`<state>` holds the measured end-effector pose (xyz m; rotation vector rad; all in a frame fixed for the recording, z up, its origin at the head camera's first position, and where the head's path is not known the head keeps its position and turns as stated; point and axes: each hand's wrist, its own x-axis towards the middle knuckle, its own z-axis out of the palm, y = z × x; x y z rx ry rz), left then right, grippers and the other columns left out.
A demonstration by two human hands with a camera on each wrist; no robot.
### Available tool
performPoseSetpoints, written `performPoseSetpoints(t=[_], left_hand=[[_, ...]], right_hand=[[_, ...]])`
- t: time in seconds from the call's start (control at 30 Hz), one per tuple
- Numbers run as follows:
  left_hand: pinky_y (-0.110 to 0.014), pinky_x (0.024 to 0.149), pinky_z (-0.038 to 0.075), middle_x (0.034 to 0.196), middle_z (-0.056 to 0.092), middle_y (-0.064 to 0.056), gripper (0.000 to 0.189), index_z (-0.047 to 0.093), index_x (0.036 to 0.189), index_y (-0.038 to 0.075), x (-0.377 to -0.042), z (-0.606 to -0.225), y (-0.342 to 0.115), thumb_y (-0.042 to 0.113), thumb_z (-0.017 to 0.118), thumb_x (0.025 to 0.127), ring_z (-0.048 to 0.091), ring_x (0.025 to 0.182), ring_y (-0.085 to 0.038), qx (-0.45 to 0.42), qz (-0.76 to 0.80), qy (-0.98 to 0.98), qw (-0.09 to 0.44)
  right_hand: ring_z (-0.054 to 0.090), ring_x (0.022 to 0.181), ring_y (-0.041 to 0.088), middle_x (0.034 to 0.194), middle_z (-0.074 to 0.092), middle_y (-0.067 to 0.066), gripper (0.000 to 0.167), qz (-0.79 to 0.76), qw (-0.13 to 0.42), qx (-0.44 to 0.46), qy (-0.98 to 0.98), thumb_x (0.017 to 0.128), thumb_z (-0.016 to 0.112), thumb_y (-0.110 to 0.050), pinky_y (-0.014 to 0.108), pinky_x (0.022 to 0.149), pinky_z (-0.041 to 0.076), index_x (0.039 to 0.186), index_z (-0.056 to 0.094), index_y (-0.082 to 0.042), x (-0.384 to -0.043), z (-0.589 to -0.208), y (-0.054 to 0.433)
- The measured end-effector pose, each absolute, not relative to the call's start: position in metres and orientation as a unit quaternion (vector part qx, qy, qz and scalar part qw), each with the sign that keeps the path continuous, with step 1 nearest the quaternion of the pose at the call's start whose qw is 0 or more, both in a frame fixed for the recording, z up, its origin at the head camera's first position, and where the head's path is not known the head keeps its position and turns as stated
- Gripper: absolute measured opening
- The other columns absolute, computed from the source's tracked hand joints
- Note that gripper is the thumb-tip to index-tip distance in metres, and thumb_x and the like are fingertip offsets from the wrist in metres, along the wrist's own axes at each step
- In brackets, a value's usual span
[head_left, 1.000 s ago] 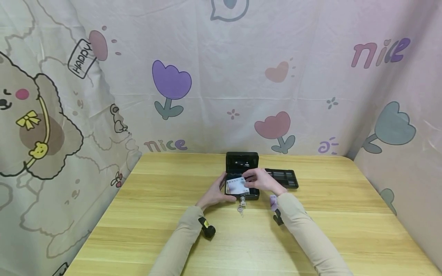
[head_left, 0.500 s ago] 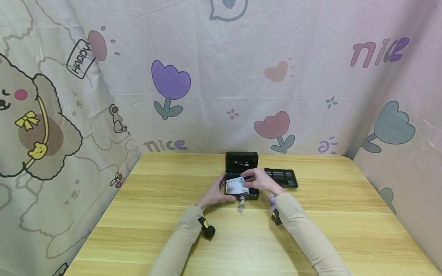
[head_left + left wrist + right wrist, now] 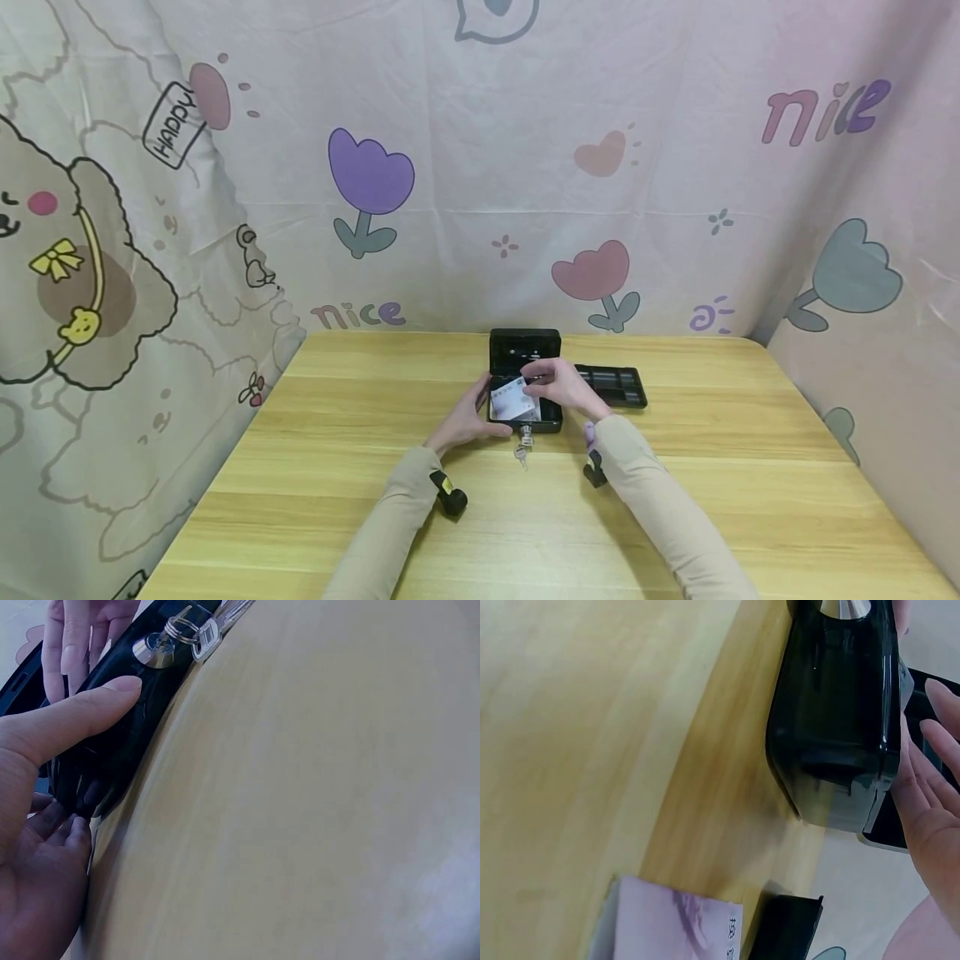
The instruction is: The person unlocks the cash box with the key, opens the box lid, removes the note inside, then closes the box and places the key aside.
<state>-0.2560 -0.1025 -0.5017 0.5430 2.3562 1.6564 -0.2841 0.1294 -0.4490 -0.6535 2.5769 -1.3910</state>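
A small black cash box (image 3: pixel 552 427) stands on the table with its lid (image 3: pixel 525 348) upright. My left hand (image 3: pixel 463 422) grips its left end. In the left wrist view that thumb (image 3: pixel 101 709) lies along the front, below the lock (image 3: pixel 154 651). Keys (image 3: pixel 521 455) hang from the lock on a ring. Inside the box, my right hand (image 3: pixel 562 387) pinches a pale printed card (image 3: pixel 512 400) by its upper right edge. The card lies tilted, and another pale edge shows beneath it. Fingers partly hide the box's interior.
Right of the box lies a black compartment tray (image 3: pixel 618 387). A purple printed packet (image 3: pixel 679 922) lies on the wooden table (image 3: pixel 337 517) near my right wrist. Patterned cloth (image 3: pixel 465 167) hangs behind the table and at its sides.
The card has turned counterclockwise, its right side rising. My right hand has shifted slightly up with it. My left hand stays on the box.
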Motion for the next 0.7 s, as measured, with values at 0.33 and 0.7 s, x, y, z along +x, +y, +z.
performPoseSetpoints(t=[0.33, 0.7], left_hand=[[-0.049, 0.129, 0.02, 0.169, 0.01, -0.021, 0.119, 0.009, 0.161, 0.001, -0.257, -0.501, -0.103, 0.014, 0.089, 0.074, 0.018, 0.155, -0.04, 0.192, 0.563, 0.797, 0.103], [-0.048, 0.129, 0.021, 0.169, 0.011, -0.02, 0.117, 0.009, 0.161, 0.001, -0.256, -0.501, -0.102, 0.015, 0.088, 0.076, 0.018, 0.156, -0.039, 0.188, 0.559, 0.801, 0.1]], right_hand=[[0.071, 0.091, 0.024, 0.111, 0.069, 0.018, 0.036, -0.444, 0.055, -0.212, 0.869, 0.086, 0.076, -0.008, 0.033, 0.079, 0.063, 0.121, 0.07, -0.001, -0.29, -0.448, 0.119], [0.06, 0.079, 0.015, 0.105, 0.066, 0.014, 0.033, -0.412, 0.055, -0.241, 0.877, 0.087, 0.077, -0.01, 0.022, 0.068, 0.051, 0.119, 0.071, -0.004, -0.296, -0.448, 0.106]])
